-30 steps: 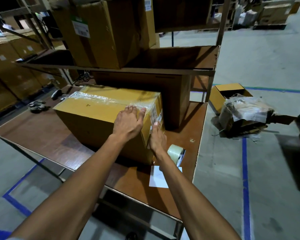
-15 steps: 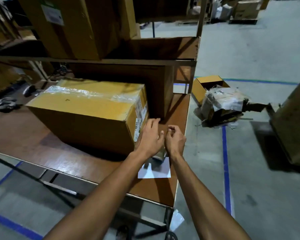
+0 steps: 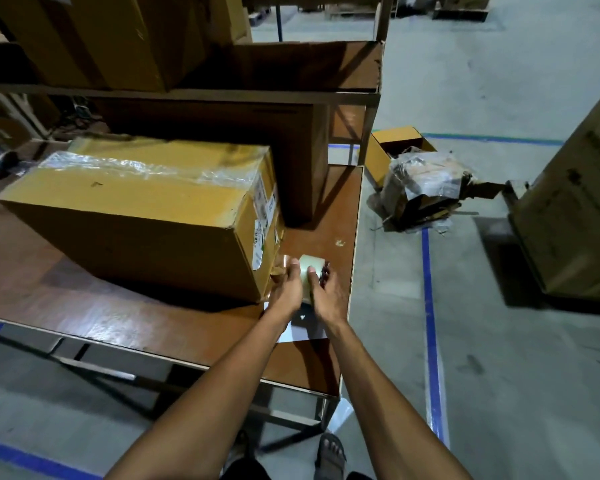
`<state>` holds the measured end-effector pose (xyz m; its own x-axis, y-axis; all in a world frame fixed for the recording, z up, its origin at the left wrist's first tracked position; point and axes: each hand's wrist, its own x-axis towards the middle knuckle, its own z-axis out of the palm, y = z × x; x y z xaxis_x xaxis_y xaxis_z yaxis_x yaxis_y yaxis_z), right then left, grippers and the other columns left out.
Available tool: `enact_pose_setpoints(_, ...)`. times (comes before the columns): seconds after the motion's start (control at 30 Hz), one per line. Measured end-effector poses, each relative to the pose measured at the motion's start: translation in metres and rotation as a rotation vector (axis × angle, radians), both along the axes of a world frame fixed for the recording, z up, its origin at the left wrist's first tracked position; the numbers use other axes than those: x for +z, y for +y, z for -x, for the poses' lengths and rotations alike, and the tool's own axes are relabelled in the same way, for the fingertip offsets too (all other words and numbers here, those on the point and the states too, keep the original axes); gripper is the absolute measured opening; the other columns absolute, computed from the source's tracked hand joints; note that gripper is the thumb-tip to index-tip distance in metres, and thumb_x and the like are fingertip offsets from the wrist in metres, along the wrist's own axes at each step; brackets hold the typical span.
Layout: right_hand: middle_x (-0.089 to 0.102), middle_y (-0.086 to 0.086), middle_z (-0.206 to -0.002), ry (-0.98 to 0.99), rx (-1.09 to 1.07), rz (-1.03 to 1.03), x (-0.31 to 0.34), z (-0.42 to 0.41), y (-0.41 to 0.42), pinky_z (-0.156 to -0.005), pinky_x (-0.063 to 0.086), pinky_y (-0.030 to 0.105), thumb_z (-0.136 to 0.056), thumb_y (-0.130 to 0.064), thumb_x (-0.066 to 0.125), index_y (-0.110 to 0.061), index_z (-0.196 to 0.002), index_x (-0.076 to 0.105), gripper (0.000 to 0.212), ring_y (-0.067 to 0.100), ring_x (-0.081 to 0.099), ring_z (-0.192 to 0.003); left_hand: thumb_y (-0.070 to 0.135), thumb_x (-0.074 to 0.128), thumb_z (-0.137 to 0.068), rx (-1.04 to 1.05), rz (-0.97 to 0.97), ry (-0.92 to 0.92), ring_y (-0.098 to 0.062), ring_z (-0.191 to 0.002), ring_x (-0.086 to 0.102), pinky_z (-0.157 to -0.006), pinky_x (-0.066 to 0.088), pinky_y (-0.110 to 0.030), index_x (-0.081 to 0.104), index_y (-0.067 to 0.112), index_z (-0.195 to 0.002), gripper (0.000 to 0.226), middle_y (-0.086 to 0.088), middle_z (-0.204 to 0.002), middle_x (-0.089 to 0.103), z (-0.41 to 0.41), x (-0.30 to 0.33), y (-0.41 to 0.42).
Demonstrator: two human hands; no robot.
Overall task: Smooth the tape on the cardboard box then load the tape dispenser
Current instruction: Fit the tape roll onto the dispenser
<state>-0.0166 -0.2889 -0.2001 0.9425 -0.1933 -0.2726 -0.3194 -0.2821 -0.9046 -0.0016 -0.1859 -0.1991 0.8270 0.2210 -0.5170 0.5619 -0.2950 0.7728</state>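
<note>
A large cardboard box lies on the brown table, with wrinkled clear tape along its top seam. At the box's near right corner, a pale roll of tape on its dispenser sits between both my hands. My left hand grips the roll from the left, fingers curled around it. My right hand holds it from the right, thumb on the roll. The dispenser's body is mostly hidden behind my hands.
A white sheet of paper lies under my wrists. A tall brown box stands behind, under a shelf carrying more boxes. Torn packaging lies on the floor to the right, and a big carton stands far right.
Both hands left the box's taped corner, came down to the table beside it and closed on the tape roll. The view shifted right and down.
</note>
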Motion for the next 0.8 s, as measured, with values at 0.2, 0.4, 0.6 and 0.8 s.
enact_pose_setpoints(0.2, 0.062, 0.010, -0.145, -0.012, -0.055, 0.013, 0.001, -0.004, 0.004, -0.108, 0.052, 0.044, -0.089, -0.066, 0.070, -0.016, -0.155, 0.040, 0.088, 0.032, 0.062, -0.131, 0.106, 0.034, -0.062, 0.117, 0.221, -0.033, -0.031, -0.135, 0.061, -0.117, 0.047, -0.050, 0.063, 0.028, -0.147, 0.119, -0.009, -0.153, 0.060, 0.003, -0.009, 0.002)
enact_pose_setpoints(0.4, 0.065, 0.008, -0.135, 0.013, -0.089, 0.010, 0.005, -0.006, -0.003, -0.098, 0.053, 0.038, -0.077, -0.063, 0.085, -0.016, -0.147, 0.044, 0.094, 0.030, 0.064, -0.122, 0.039, 0.040, -0.115, 0.113, 0.468, -0.063, -0.022, -0.126, 0.060, -0.105, 0.051, -0.036, 0.061, 0.010, -0.145, 0.047, -0.011, -0.145, 0.063, 0.022, 0.025, -0.002)
enact_pose_setpoints(0.6, 0.070, 0.007, -0.130, 0.027, -0.165, -0.076, 0.004, -0.006, -0.007, -0.088, 0.052, 0.032, -0.082, -0.052, 0.085, -0.019, -0.144, 0.054, 0.077, 0.026, 0.065, -0.112, 0.035, 0.032, -0.117, 0.017, 0.536, -0.080, -0.027, -0.141, 0.053, -0.114, 0.044, -0.041, 0.055, 0.014, -0.153, 0.048, -0.007, -0.155, 0.058, 0.025, 0.020, 0.010)
enact_pose_setpoints(0.8, 0.074, 0.000, -0.108, 0.045, -0.268, -0.278, 0.000, -0.007, -0.017, -0.086, 0.065, 0.046, -0.077, -0.051, 0.084, -0.031, -0.125, 0.067, 0.055, 0.020, 0.071, -0.099, 0.013, 0.047, -0.113, -0.009, 0.468, -0.101, -0.010, -0.122, 0.062, -0.102, 0.049, -0.036, 0.063, 0.012, -0.142, 0.033, -0.004, -0.143, 0.066, 0.020, 0.010, 0.008)
